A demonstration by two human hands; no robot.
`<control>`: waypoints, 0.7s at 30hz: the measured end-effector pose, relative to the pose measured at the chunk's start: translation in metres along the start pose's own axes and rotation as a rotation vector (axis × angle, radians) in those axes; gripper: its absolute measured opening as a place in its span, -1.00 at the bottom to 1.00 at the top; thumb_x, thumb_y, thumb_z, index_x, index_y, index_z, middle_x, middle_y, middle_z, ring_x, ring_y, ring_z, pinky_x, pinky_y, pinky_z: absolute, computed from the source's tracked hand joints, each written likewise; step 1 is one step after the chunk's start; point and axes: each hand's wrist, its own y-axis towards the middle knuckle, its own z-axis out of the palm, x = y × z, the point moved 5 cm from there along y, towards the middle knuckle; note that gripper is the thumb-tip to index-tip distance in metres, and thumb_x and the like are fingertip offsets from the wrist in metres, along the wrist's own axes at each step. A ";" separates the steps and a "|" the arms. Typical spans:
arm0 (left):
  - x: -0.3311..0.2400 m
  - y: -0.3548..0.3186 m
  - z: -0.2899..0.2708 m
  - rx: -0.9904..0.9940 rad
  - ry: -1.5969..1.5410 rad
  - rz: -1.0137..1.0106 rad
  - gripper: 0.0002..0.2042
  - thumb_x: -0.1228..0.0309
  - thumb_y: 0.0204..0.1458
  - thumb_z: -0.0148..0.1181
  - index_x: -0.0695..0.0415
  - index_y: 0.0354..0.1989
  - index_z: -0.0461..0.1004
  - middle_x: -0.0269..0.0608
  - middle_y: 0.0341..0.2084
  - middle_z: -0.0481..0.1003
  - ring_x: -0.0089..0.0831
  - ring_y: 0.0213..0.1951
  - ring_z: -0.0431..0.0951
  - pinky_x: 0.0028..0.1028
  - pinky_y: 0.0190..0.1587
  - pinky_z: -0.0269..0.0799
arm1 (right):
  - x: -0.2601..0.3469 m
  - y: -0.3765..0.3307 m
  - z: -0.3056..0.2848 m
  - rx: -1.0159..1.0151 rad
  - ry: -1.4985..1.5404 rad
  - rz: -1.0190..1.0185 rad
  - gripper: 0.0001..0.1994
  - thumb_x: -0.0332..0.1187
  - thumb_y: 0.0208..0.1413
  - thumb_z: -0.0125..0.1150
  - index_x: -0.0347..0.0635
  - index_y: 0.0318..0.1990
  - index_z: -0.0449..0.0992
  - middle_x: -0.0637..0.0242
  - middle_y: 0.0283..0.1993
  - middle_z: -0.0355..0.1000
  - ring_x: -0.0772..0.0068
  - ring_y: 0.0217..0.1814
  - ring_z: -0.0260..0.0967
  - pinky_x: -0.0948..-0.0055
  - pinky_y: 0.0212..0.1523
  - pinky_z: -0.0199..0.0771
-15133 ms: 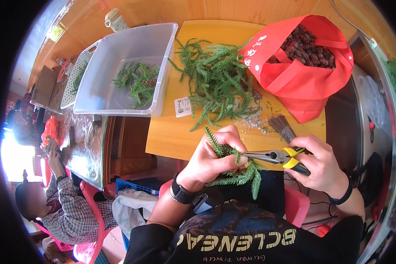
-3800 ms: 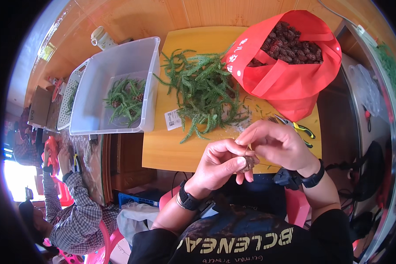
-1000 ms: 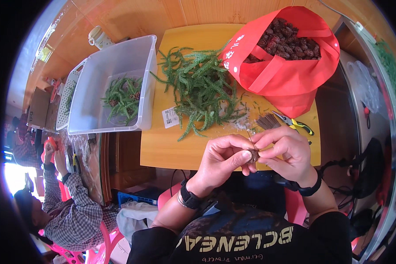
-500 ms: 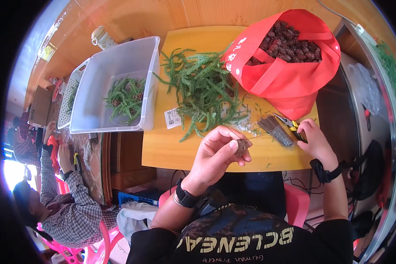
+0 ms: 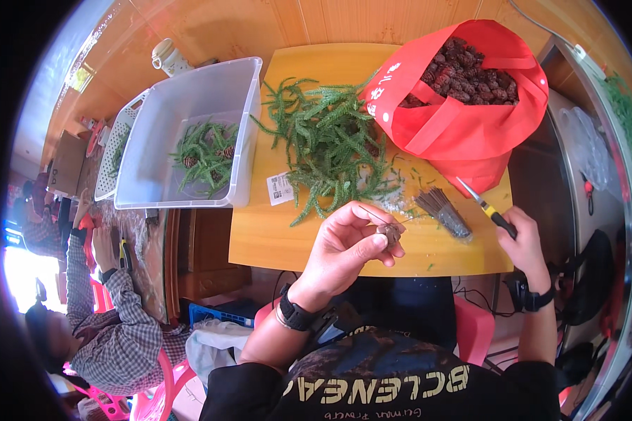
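Observation:
Between the thumb and fingers of my left hand [image 5: 354,242] is a small brown pine cone [image 5: 388,237], with a thin wire sticking out on both sides of it. My right hand [image 5: 523,242] grips pliers [image 5: 495,214] by their yellow and black handles, jaws pointing up and left over the table's right part. Between the hands lies a bundle of brown wire stems [image 5: 442,212] in a clear sleeve. Beyond my left hand spreads a pile of green artificial pine sprigs [image 5: 330,140].
A red bag [image 5: 463,133] full of pine cones [image 5: 463,74] stands at the back right of the yellow table [image 5: 316,249]. To the left is a clear plastic bin [image 5: 242,175] with sprigs and cones. A person [image 5: 112,337] in a checked shirt sits at far left.
My right hand has picked the pliers up off the table and drawn them right and toward me. The left hand still holds the pine cone, almost unmoved.

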 end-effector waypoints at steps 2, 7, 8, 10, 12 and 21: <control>0.001 0.001 -0.001 0.003 -0.005 0.003 -0.76 0.46 0.03 0.13 0.24 -0.17 0.29 0.03 -0.23 0.43 -0.35 -0.34 0.53 -0.52 -0.39 0.50 | 0.014 -0.006 -0.004 0.117 0.265 0.086 -0.86 -0.42 -0.11 0.15 -0.32 -0.47 0.37 0.34 -0.66 0.10 0.58 -0.61 0.09 0.48 -0.58 0.10; 0.002 0.002 0.003 0.007 0.011 0.010 -0.76 0.46 0.02 0.15 0.24 -0.17 0.29 0.03 -0.24 0.43 -0.35 -0.34 0.53 -0.51 -0.39 0.50 | 0.075 -0.009 -0.003 0.214 0.396 -0.055 -0.80 -0.34 -0.16 0.14 -0.34 -0.46 0.44 0.24 -0.57 0.39 0.40 -0.44 0.38 0.46 -0.32 0.36; 0.001 0.002 0.004 0.009 0.009 0.013 -0.75 0.46 0.01 0.15 0.24 -0.17 0.29 0.03 -0.24 0.43 -0.35 -0.35 0.53 -0.52 -0.39 0.50 | 0.081 -0.009 -0.002 0.169 0.358 -0.225 -0.79 -0.34 -0.18 0.15 -0.34 -0.46 0.45 0.23 -0.58 0.38 0.27 -0.39 0.42 0.38 -0.23 0.40; 0.001 0.002 0.004 0.007 0.008 0.019 -0.75 0.46 0.01 0.16 0.24 -0.17 0.29 0.03 -0.24 0.43 -0.35 -0.35 0.53 -0.52 -0.39 0.49 | 0.091 -0.005 0.000 0.228 0.373 -0.235 -0.80 -0.34 -0.21 0.17 -0.34 -0.49 0.45 0.21 -0.56 0.38 0.04 -0.26 0.43 0.23 -0.08 0.38; 0.000 0.001 0.003 0.000 0.007 0.021 -0.75 0.47 0.00 0.18 0.24 -0.18 0.31 0.01 -0.25 0.44 -0.36 -0.37 0.53 -0.53 -0.41 0.49 | 0.102 -0.003 -0.001 0.157 0.391 -0.334 -0.79 -0.33 -0.21 0.18 -0.34 -0.51 0.45 0.21 -0.56 0.37 0.03 -0.25 0.43 0.23 -0.09 0.39; 0.002 -0.001 0.003 0.008 0.009 0.015 -0.77 0.49 -0.04 0.22 0.26 -0.23 0.35 -0.06 -0.35 0.44 -0.39 -0.46 0.52 -0.56 -0.50 0.44 | 0.115 0.003 -0.004 0.128 0.327 -0.443 -0.81 -0.38 -0.30 0.27 -0.29 -0.58 0.39 0.22 -0.59 0.36 0.03 -0.37 0.41 0.21 -0.16 0.44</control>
